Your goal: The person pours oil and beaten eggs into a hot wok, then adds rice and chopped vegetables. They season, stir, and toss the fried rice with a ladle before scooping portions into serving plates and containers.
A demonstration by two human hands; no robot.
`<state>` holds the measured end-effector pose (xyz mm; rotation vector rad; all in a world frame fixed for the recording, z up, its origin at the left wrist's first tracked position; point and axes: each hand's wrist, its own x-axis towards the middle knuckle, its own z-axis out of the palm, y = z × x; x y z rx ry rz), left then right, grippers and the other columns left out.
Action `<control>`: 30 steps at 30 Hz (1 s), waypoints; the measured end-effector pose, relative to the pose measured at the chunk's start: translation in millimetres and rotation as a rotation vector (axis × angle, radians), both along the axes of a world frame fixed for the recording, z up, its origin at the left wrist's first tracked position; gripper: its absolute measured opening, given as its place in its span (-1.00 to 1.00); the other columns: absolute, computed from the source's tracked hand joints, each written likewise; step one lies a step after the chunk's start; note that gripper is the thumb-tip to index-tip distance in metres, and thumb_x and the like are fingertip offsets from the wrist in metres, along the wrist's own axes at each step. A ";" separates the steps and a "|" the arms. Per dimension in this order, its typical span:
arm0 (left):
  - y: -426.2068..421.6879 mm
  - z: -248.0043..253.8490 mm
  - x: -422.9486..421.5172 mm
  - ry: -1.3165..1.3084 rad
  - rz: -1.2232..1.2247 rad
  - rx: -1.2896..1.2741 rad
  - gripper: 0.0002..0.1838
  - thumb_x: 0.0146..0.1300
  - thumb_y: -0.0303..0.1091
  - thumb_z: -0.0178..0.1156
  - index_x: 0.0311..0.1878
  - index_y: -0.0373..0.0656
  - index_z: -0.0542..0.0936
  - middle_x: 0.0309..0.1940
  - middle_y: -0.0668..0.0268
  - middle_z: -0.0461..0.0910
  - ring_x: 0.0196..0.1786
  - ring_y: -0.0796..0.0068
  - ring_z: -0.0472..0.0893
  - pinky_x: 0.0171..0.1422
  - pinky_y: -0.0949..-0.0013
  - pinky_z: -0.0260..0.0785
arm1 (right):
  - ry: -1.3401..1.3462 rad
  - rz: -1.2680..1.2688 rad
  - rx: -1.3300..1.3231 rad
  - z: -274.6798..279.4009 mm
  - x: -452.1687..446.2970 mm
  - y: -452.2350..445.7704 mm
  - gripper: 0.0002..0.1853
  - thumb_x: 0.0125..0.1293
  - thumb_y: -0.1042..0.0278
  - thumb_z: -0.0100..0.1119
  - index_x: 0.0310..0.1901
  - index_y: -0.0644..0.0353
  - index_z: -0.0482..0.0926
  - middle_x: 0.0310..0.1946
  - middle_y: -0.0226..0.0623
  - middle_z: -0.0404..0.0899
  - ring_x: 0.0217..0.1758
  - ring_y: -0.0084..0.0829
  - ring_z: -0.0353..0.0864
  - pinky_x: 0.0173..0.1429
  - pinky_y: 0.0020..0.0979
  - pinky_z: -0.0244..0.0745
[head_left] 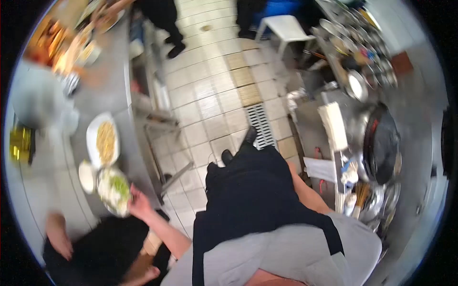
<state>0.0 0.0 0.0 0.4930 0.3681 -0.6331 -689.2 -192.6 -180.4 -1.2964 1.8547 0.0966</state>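
Note:
At the left counter, my left hand (138, 202) is closed on the rim of a round bowl (114, 191) that holds white and green food. Touching or very near that bowl, a white oval plate (91, 138) carries yellowish food (105, 142). A small white dish (86, 176) lies at the bowl's left side. On my right side the forearm (307, 193) hangs down past the dark apron, and the hand itself is hidden behind the apron.
A co-worker in black (102, 248) is close at the lower left. Other people stand farther up. The right counter (310, 124) bears a large dark pan (384, 145), folded white cloth (334, 126) and utensils. A white stool (286, 27) and floor drain (261, 125) lie ahead.

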 end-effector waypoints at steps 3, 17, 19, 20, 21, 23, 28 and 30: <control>1.3 -12.1 24.9 0.017 0.089 0.210 -0.41 0.29 -0.53 -0.05 0.36 -0.61 0.16 0.23 -0.27 0.38 0.02 0.01 0.57 0.06 0.21 0.56 | -0.069 -0.055 -0.027 -19.7 -1.6 -15.7 -0.55 0.26 0.06 0.11 -0.02 0.27 0.63 -0.05 0.09 0.63 0.09 0.04 0.59 0.13 -0.08 0.46; -116.3 28.7 -122.8 0.091 0.054 0.625 -0.37 0.10 -0.60 -0.13 0.32 -0.54 0.20 0.24 -0.21 0.42 -0.33 0.40 0.42 -0.36 0.51 0.31 | -0.028 -0.391 -0.972 151.4 8.3 -406.2 -0.77 0.34 0.32 0.11 -0.18 0.32 0.62 -0.38 0.09 0.61 -0.27 0.00 0.66 -0.16 -0.15 0.49; -122.0 -6.1 -119.3 0.029 -0.089 0.639 -0.63 0.12 -0.56 -0.04 0.04 -0.41 0.34 0.12 -0.14 0.50 -0.37 0.41 0.46 -0.41 0.49 0.30 | -0.071 -0.448 -1.330 194.0 -21.3 -502.4 -0.76 0.33 0.31 0.13 -0.12 0.29 0.66 -0.34 0.05 0.66 -0.26 -0.02 0.68 -0.14 -0.14 0.52; -135.3 -12.9 -122.5 -0.022 -0.162 0.636 -0.83 0.14 -0.54 0.02 -0.18 -0.30 0.42 -0.01 -0.07 0.59 -0.40 0.41 0.49 -0.43 0.47 0.31 | 0.061 -0.417 -1.345 208.1 -44.4 -545.0 -0.74 0.33 0.29 0.12 -0.11 0.28 0.66 -0.35 0.07 0.65 -0.24 0.02 0.68 -0.13 -0.13 0.51; -168.6 -11.0 -134.7 -0.008 -0.225 0.636 -0.91 0.14 -0.53 0.04 -0.26 -0.25 0.40 -0.12 0.01 0.59 -0.44 0.42 0.48 -0.45 0.46 0.31 | 0.117 -0.444 -1.191 238.2 -59.4 -580.1 -0.72 0.31 0.27 0.09 -0.13 0.29 0.65 -0.32 0.09 0.66 -0.20 0.07 0.67 -0.08 -0.11 0.52; -217.0 -7.3 -151.0 0.022 -0.353 0.640 -0.89 0.16 -0.51 0.08 -0.44 -0.14 0.36 -0.36 0.16 0.61 -0.50 0.42 0.48 -0.49 0.44 0.32 | 0.246 -0.463 -1.231 249.7 -93.4 -642.3 -0.71 0.29 0.25 0.08 -0.14 0.29 0.65 -0.22 0.11 0.66 -0.10 0.12 0.65 0.00 -0.07 0.52; -364.5 -43.2 -160.5 0.035 -0.925 0.562 -0.95 0.17 -0.53 0.06 -0.34 -0.14 0.45 -0.45 0.30 0.55 -0.56 0.46 0.47 -0.58 0.45 0.30 | 0.303 -0.425 -0.825 229.1 -155.8 -730.5 -0.61 0.21 0.15 0.17 0.00 0.16 0.67 -0.06 0.08 0.65 0.05 0.12 0.61 0.16 -0.04 0.50; -422.9 -58.9 -169.7 0.008 -0.942 0.558 -0.88 0.18 -0.54 0.06 -0.22 -0.16 0.48 -0.36 0.31 0.56 -0.55 0.47 0.47 -0.57 0.46 0.30 | 0.298 -0.345 -0.838 209.6 -173.5 -745.9 -0.61 0.17 0.08 0.23 -0.04 0.10 0.70 -0.11 0.01 0.68 0.01 0.06 0.64 0.12 -0.08 0.52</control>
